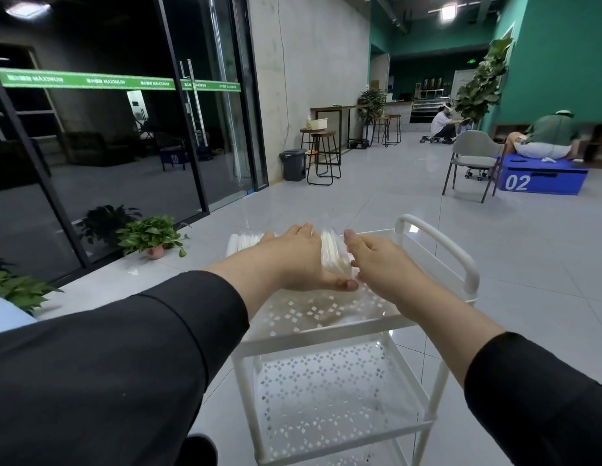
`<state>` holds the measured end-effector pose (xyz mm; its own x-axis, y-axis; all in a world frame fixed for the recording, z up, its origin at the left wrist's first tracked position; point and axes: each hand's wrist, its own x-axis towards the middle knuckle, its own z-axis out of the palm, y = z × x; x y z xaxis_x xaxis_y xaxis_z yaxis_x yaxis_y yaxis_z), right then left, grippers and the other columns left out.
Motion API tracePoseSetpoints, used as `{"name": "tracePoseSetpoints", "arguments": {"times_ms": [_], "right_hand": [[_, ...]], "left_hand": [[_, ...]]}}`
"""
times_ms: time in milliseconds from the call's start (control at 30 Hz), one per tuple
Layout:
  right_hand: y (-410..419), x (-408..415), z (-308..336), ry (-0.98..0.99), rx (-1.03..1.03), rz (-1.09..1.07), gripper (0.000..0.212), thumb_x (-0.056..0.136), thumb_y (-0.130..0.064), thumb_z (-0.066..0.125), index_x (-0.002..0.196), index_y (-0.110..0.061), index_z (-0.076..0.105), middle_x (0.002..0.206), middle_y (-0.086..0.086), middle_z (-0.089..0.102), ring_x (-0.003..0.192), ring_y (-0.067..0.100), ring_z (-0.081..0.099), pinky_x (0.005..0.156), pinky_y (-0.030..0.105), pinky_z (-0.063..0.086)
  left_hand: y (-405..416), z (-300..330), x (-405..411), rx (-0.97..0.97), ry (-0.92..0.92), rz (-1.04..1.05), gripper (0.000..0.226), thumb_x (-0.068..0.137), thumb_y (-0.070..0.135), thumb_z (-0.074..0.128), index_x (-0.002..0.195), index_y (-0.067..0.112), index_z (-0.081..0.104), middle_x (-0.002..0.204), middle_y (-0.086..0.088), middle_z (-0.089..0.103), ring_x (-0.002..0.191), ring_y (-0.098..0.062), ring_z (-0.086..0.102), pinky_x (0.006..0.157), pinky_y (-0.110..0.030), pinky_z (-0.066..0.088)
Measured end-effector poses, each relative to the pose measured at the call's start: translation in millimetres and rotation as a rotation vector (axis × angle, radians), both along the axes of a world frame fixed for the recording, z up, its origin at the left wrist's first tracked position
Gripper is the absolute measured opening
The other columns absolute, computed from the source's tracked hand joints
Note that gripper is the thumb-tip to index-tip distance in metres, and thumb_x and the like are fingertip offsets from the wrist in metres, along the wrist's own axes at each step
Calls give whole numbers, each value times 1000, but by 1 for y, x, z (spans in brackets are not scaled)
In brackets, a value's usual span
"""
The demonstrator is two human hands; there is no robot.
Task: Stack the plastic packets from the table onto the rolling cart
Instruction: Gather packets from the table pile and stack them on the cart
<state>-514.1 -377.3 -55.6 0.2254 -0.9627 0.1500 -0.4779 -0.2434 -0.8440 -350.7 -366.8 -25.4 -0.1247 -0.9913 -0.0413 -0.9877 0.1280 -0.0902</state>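
Top shelf of rolling cart [326, 331]: near half bare, open from above. Far half taken by plastic packets [333, 257] and both hands. Handle [461, 264] blocks right side.

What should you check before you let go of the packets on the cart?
1. Packets are over the cart's top shelf: ok.
2. Left hand is pressed against their side: ok.
3. Right hand steadies the other side: ok.
4. Packets rest flat on the shelf: cannot tell, the hands hide their bottom.
5. Cart handle is out of the way: ok.
6. Another stack sits clear behind the left hand: cannot tell.
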Motion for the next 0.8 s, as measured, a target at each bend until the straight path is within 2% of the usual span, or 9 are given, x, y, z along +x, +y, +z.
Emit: {"name": "tracePoseSetpoints", "arguments": {"times_ms": [33, 100, 200, 333, 467, 600, 700, 800], "right_hand": [[-2, 0, -2, 23, 0, 3, 59, 101, -55, 40, 121, -2, 61, 109, 13, 70, 99, 28, 67, 93, 52, 52], [-4, -1, -6, 69, 12, 5, 48, 101, -48, 48, 135, -15, 60, 126, 6, 67, 113, 22, 63, 98, 42, 51], [-5, 0, -5, 94, 11, 2, 53, 100, -50, 51, 145, -22, 51, 143, 2, 57, 127, 19, 55, 99, 32, 45], [-2, 2, -1, 133, 9, 14, 62, 99, -56, 50, 149, -20, 44, 148, 3, 52, 133, 22, 51, 103, 34, 43], [-3, 4, -3, 200, 1, 33, 56, 100, -50, 51, 147, -19, 47, 146, 2, 53, 129, 22, 53, 104, 38, 45], [-5, 6, -2, 226, 29, 68, 49, 102, -45, 44, 146, -23, 48, 144, 1, 55, 128, 21, 53, 103, 36, 43], [-7, 6, -4, 210, 46, 101, 41, 104, -48, 34, 123, -24, 62, 121, 0, 66, 111, 20, 60, 97, 39, 47], [-5, 7, -2, 162, 56, 90, 54, 103, -58, 28, 116, -22, 66, 111, -3, 67, 107, 18, 61, 95, 38, 47]], "left_hand": [[-1, 1, 1, -15, 17, 0, 130, 68, 95, 46, 161, 12, 10, 170, -4, 7, 156, -19, 7, 123, -56, 17], [-1, 2, 4, -23, 8, -9, 131, 67, 94, 50, 160, 11, 11, 170, -3, 11, 156, -18, 10, 122, -55, 19], [1, 3, 8, 34, -5, 17, 130, 69, 91, 55, 160, 10, 9, 166, -2, 25, 152, -21, 22, 121, -54, 22], [4, 9, 11, 15, 53, 51, 126, 69, 90, 56, 157, 10, 17, 156, -3, 40, 143, -24, 36, 116, -52, 30], [7, 7, 12, 30, 35, 52, 113, 72, 88, 57, 151, 13, 29, 145, -1, 50, 134, -23, 43, 112, -49, 32], [2, 3, 16, 52, 80, 44, 124, 68, 91, 55, 159, 19, 12, 153, -1, 44, 143, -23, 36, 118, -54, 22], [-2, 5, 19, 73, 121, 18, 126, 66, 92, 55, 161, 28, 1, 165, 1, 29, 152, -21, 24, 122, -57, 13], [4, 7, 20, 26, 106, -2, 127, 68, 91, 55, 162, 27, -4, 169, 4, 14, 156, -16, 12, 123, -58, 7]]}}
